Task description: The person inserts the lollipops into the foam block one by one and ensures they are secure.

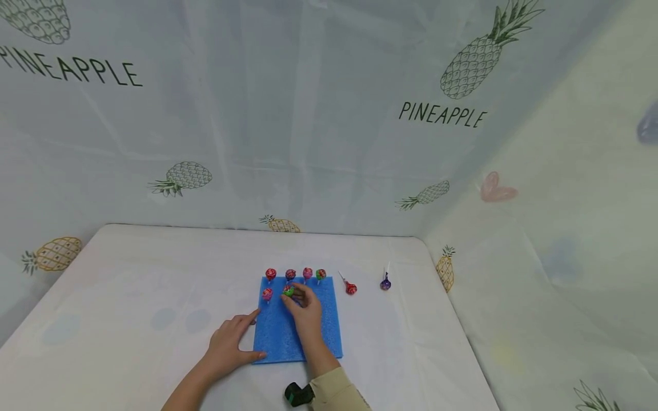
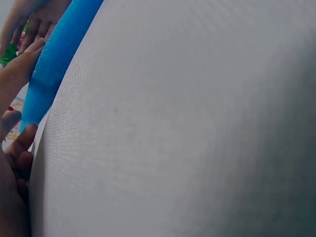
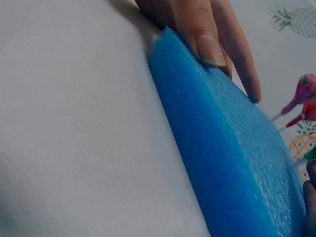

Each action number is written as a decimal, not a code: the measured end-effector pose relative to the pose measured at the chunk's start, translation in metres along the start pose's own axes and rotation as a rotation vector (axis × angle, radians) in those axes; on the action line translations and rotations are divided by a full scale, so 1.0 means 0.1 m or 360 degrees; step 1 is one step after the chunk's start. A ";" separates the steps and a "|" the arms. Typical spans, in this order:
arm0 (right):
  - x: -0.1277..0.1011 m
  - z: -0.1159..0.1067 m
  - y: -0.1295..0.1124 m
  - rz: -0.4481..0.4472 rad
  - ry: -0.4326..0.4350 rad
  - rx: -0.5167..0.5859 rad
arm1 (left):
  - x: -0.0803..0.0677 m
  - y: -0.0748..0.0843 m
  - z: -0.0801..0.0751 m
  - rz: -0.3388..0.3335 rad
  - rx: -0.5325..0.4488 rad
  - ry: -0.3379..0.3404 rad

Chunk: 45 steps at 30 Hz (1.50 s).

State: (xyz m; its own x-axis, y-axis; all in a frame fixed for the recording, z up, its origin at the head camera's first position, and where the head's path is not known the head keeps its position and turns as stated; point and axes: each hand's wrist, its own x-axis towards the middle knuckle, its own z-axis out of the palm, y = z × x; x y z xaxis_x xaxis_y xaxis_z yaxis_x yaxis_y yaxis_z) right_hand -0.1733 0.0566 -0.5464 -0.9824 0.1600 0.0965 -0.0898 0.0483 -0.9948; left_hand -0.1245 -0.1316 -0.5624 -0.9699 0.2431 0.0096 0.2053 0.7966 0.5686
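A blue foam block (image 1: pixel 280 342) lies flat on the white-covered table. My right hand (image 1: pixel 308 319) is over its upper part and pinches a green lollipop (image 1: pixel 288 291) between thumb and fingers, its stick toward the foam; whether the tip is in the foam is hidden. At the block's left side, my left hand (image 1: pixel 228 342) rests with fingers stretched out, the thumb (image 3: pixel 210 48) pressing near one edge. Along the back edge, several wrapped lollipops stand upright in a row, from a red lollipop (image 1: pixel 271 274) to a green-and-red lollipop (image 1: pixel 321 274). A pink lollipop (image 1: pixel 267 294) stands in front of them at left.
Right of the block, a red lollipop (image 1: pixel 351 289) and a purple lollipop (image 1: pixel 385 284) lie on the white tablecloth (image 1: pixel 401 348). Behind the table hangs a pineapple-print curtain (image 1: pixel 257 125). A black strapped device (image 1: pixel 298 394) is at my right wrist.
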 end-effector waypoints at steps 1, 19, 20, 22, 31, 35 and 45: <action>0.00 -0.02 -0.01 -0.0004 -0.0006 0.0032 | 0.00 0.00 0.00 -0.0001 0.0002 -0.0002; 0.02 -0.45 -0.04 0.0161 -0.0094 0.0254 | -0.02 0.08 -0.05 -0.0055 0.0003 -0.0048; 0.02 -0.49 -0.05 0.0169 -0.0100 0.0251 | -0.02 0.08 -0.06 -0.0053 0.0005 -0.0050; 0.02 -0.56 -0.10 0.0185 -0.0111 0.0238 | -0.02 0.09 -0.06 -0.0055 0.0003 -0.0054; 0.01 -0.81 -0.31 0.0153 0.0036 0.0260 | 0.00 0.07 -0.02 -0.0085 -0.0010 -0.0045; 0.10 -0.93 -0.16 0.0154 0.0150 0.0234 | 0.00 0.06 -0.02 -0.0077 -0.0010 -0.0047; 0.23 -1.27 0.08 0.0183 0.0413 0.0015 | 0.01 0.04 -0.01 -0.0064 -0.0007 -0.0050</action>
State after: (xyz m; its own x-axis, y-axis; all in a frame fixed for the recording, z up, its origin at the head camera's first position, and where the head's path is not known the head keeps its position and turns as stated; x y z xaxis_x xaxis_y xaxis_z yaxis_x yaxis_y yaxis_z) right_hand -0.1757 0.1858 -0.5475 -0.9114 0.4112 -0.0130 0.0171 0.0063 -0.9998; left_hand -0.1244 -0.1291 -0.5592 -0.9729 0.2280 -0.0390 0.1654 0.8035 0.5718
